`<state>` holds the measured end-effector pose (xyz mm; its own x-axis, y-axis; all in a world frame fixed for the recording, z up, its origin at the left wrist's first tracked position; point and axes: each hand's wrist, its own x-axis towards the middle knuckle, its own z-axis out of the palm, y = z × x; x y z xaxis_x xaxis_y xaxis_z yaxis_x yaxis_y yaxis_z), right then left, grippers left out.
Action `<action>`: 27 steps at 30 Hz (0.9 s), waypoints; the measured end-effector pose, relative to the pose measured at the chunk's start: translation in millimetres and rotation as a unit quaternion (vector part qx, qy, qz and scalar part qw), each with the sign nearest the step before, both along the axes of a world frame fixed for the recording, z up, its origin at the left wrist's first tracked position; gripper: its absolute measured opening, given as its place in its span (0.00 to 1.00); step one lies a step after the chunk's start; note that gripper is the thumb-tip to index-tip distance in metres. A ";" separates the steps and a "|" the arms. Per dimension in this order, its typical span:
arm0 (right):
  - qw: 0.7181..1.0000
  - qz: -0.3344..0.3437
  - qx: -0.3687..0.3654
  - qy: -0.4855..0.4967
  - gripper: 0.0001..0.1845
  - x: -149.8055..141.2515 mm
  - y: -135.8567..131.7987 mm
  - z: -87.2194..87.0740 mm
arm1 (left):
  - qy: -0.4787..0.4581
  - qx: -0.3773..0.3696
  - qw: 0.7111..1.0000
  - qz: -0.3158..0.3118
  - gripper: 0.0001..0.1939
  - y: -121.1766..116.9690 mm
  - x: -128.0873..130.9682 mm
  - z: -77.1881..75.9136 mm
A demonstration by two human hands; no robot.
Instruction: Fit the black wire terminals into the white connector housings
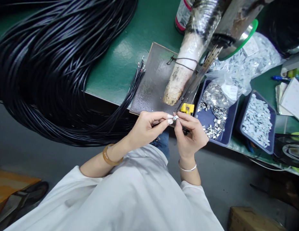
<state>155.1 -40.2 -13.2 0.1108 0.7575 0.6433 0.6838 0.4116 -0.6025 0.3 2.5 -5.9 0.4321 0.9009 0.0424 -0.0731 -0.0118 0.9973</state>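
My left hand (147, 129) and my right hand (190, 134) meet in front of the table edge, fingertips almost touching. Between them is a small white-and-silver piece (175, 118), pinched by thumb and fingers from both sides; its exact kind is too small to make out. Just beyond the fingertips sits a yellow block (187, 108) near the edge of a dark metal plate (151, 81). To the right of my right hand, a blue tray (230, 120) holds many small shiny metal pieces (215, 126).
A second tray (272, 128) holds pale plastic pieces. Plastic bags (250, 61) of parts lie behind. A thick wrapped pipe (180, 72) slants down over the plate. Large coils of black cable (55, 64) cover the left, their stripped ends (141, 65) resting by the plate.
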 end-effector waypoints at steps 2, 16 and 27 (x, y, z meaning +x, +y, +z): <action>0.999 -0.013 0.027 -0.040 0.12 0.1 0.7 -0.9 | 0.006 0.009 1.000 0.020 0.10 -0.3 2.3 -0.9; 0.997 -0.024 0.038 -0.056 0.10 0.0 9.6 0.2 | 0.069 0.124 0.984 0.104 0.07 7.1 10.2 5.5; 0.997 -0.014 0.026 -0.073 0.11 -2.3 6.2 5.2 | 0.085 0.149 0.981 0.093 0.06 8.3 4.9 4.4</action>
<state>152.7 -34.0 -8.0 0.0337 0.7209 0.6922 0.7747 0.4187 -0.4739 5.2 10.8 -1.5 0.2851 0.9232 0.2577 0.1251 -0.3024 0.9449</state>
